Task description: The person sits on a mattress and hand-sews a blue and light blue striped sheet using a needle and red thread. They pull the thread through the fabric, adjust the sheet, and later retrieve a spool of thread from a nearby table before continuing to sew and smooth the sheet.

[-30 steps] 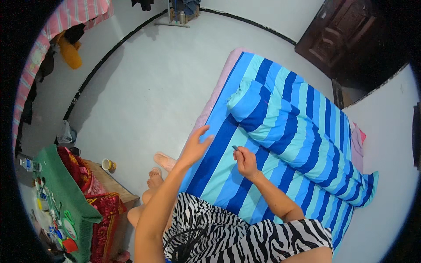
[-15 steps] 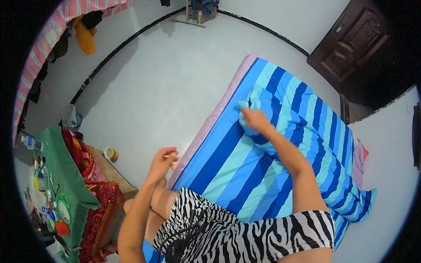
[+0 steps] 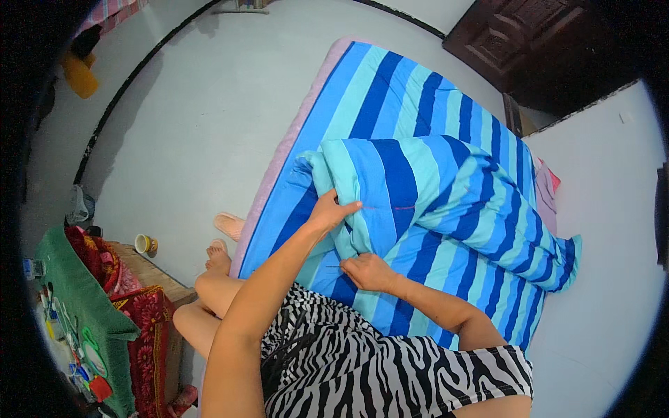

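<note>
Head view: striped blue quilt lies folded; left hand and right hand each pinch its edge in a closed grip.

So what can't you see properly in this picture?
- Head view: what lies under the folded striped blanket is hidden by the blanket itself.
- The right hand's fingertips curl into the cloth, so its grip is unclear.
- The left hand's palm is hidden; only its back shows.
- Small items on the green cloth are too small and bent by the lens edge.
- The dark door is cut off by the rim.
</note>
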Demonstrator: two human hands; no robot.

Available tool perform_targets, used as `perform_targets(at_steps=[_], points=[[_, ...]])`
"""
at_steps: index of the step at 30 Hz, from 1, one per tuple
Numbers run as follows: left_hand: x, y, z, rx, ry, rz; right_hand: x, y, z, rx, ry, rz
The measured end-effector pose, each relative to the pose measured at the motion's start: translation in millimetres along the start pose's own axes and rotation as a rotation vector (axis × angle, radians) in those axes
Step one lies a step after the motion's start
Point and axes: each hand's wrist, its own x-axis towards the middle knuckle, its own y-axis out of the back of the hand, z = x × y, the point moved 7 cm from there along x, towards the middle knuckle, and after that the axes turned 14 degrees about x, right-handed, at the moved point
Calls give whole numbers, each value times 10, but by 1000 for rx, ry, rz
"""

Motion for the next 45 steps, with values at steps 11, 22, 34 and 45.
perform_targets(at_steps=[11, 22, 34, 45], points=[[-1145, 93, 729, 872, -1104, 337, 225, 2133, -684, 433, -72, 802], [-1227, -543, -669, 579, -566, -266, -547, 948, 505, 577, -642, 711], [-1287, -1134, -846, 1199, -838, -329, -1202, 471, 192, 857, -864, 954], [-1546, -363, -365, 745, -609, -106, -1406, -350, -202, 1090, -1217, 577]])
